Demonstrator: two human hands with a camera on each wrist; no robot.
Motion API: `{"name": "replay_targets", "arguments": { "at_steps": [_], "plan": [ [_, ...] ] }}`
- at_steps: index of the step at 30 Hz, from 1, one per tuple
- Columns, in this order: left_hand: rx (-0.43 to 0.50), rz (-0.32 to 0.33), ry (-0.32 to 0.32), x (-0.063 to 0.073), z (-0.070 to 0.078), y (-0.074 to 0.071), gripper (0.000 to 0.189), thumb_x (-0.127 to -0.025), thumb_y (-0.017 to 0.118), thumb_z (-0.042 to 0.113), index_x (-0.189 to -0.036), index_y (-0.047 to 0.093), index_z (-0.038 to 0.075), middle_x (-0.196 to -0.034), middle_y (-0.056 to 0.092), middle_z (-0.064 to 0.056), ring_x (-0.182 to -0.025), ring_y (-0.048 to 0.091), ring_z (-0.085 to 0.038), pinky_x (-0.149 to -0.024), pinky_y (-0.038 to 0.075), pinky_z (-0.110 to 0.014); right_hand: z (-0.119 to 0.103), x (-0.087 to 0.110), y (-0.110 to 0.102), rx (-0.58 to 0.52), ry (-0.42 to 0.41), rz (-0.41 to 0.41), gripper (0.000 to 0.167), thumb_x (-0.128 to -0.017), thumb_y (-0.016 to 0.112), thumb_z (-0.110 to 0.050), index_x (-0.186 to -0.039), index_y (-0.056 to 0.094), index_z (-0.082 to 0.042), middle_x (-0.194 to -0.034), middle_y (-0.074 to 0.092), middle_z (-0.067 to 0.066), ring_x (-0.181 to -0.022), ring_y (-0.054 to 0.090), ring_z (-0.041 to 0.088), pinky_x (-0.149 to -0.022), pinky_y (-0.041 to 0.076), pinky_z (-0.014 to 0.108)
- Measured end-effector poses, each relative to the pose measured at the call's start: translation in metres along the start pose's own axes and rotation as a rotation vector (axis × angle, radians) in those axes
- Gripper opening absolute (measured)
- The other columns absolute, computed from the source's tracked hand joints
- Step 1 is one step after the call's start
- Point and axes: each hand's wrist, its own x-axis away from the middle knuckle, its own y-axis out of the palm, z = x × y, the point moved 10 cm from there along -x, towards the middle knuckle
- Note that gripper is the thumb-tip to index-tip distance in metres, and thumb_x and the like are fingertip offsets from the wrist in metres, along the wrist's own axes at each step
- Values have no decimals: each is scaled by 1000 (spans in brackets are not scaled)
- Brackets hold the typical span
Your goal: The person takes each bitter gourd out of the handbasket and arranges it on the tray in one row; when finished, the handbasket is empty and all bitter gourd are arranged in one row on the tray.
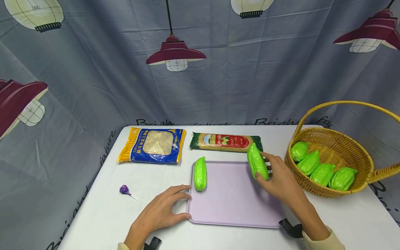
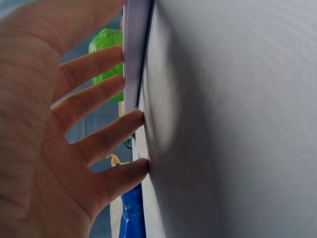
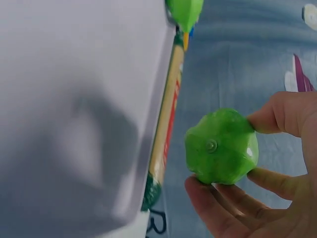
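My right hand [image 1: 278, 175] pinches a ridged green fruit [image 1: 257, 161] between thumb and fingers, holding it above the right part of a pale purple tray [image 1: 231, 205]. In the right wrist view, the blunt end of this fruit [image 3: 218, 146] faces the camera, and a shadow falls on the tray. A second ridged green fruit [image 1: 200, 174] lies lengthwise at the tray's upper left. My left hand [image 1: 162, 208] rests with spread fingers at the tray's left edge, gripping nothing. In the left wrist view its fingertips [image 2: 116, 52] reach the tray's side and the white table.
A wicker basket [image 1: 365, 152] with a tall handle stands at the right, holding several similar green fruits [image 1: 323, 173]. Behind the tray lie a blue-and-yellow pasta bag [image 1: 157, 146] and a long pasta packet [image 1: 225, 141]. A purple-wrapped lollipop [image 1: 124, 189] lies at left.
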Motion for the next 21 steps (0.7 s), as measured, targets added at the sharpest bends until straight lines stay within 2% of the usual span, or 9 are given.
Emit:
{"name": "replay_targets", "arguments": {
  "at_steps": [11,18,21],
  "plan": [
    [2,-7,-10,0,-1,0,49,-87,87,56,-124,77,26,-155,60,8,-141,58,-17,-115,53,-40,-21,-2,37,-60,-15,-96,68,-88,82,-12,-148,53,2,-125,63,24,-97,70,29,-78,64,43],
    [2,-11,-13,0,-2,0,49,-87,87,56,-124,77,26,-155,60,8,-142,57,-17,-116,53,-40,-35,-1,64,-57,-2,-166,65,-90,81,-16,-148,55,-2,-130,64,21,-98,67,24,-79,61,38],
    [8,-12,-13,0,-1,0,49,-87,87,56,-124,77,26,-155,60,8,-142,57,-17,-115,53,-40,-42,0,71,-52,-5,-184,65,-90,82,-17,-148,55,-3,-126,65,18,-96,66,22,-77,60,37]
  ]
}}
